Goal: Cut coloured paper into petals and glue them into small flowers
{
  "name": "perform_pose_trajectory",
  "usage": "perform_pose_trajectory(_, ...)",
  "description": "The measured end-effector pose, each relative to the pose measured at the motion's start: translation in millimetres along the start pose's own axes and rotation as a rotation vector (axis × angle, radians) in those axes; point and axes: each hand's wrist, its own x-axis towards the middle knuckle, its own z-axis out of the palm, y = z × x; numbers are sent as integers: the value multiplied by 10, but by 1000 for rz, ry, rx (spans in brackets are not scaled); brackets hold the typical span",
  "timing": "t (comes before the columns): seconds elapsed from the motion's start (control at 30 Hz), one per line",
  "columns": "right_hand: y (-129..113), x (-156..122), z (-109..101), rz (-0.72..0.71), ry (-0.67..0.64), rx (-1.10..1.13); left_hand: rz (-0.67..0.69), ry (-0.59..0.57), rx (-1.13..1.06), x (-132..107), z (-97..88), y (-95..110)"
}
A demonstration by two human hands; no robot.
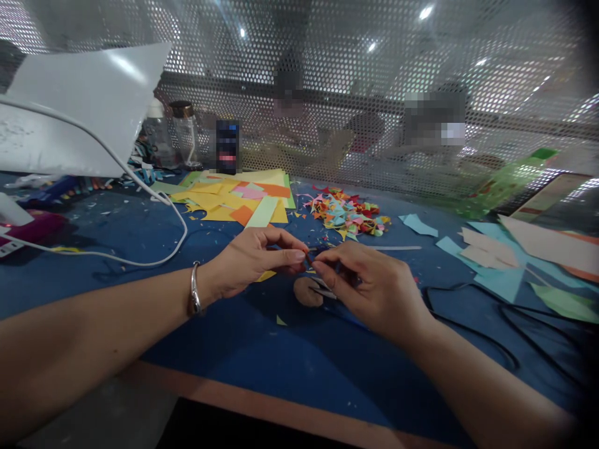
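Both hands meet above the middle of the blue table. My left hand (264, 254), with a silver bracelet at the wrist, pinches a small reddish-brown piece (307, 255) between thumb and fingers. The fingertips of my right hand (367, 274) are closed at the other end of this piece; its kind is too small to make out. Just below the hands lie a rounded brown object (307, 292) and a pale, metallic-looking blade shape, partly hidden by my right hand. A small green paper scrap (281, 320) rests nearer the front edge.
Behind the hands are stacked yellow papers (210, 198) and a heap of colourful paper scraps (349, 212). A phone (227, 146) stands upright by the perforated screen. Blue and pink sheets (505, 268) and black cables (468, 318) lie right; a white cable (180, 240) loops left.
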Motion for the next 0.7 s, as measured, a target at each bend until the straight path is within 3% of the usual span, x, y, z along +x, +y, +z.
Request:
perform_pose_trajectory(0.43,5,1,-3,85,-44,58,2,-26,-11,15,-12,-20)
perform_pose_trajectory(0.7,4,-7,-1,29,-2,15,-30,-16,-51,2,-5,-7)
